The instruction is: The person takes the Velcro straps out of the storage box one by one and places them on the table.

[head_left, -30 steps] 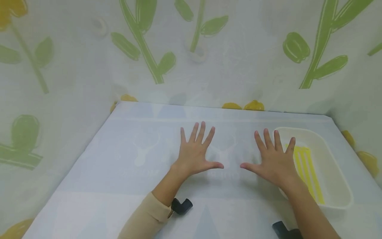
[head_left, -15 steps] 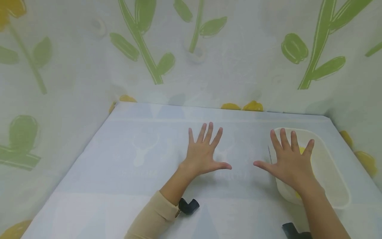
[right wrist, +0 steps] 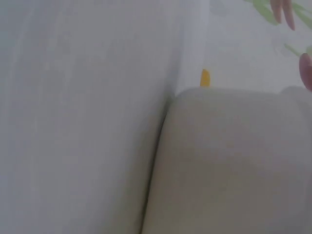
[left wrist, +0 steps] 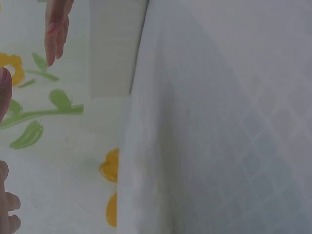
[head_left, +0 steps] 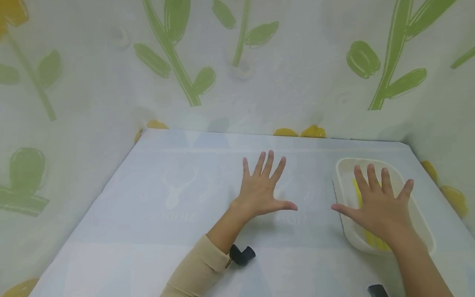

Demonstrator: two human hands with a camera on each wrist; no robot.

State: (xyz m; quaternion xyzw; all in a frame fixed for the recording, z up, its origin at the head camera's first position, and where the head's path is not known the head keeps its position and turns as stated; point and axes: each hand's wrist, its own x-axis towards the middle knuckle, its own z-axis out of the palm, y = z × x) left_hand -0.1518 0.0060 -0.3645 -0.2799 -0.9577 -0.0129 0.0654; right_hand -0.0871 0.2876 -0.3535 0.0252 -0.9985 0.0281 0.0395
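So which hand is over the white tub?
The right hand, fingers spread, is above the white plastic tub holding yellow sticks. The left hand is over bare pale blue tablecloth.

No legible text, label, brand or number anywhere. Tabletop cloth [head_left: 148, 231] carries faint pale print, deer-head shapes with washed-out lettering beneath, too faint to read. Curtain backdrop [head_left: 297, 74] bears only green stem and yellow flower pattern, no writing. White tray [head_left: 343, 173] unmarked

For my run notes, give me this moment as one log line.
left hand: open, spread flat over table | right hand: open, above white tray | tray holds yellow sticks | nothing held
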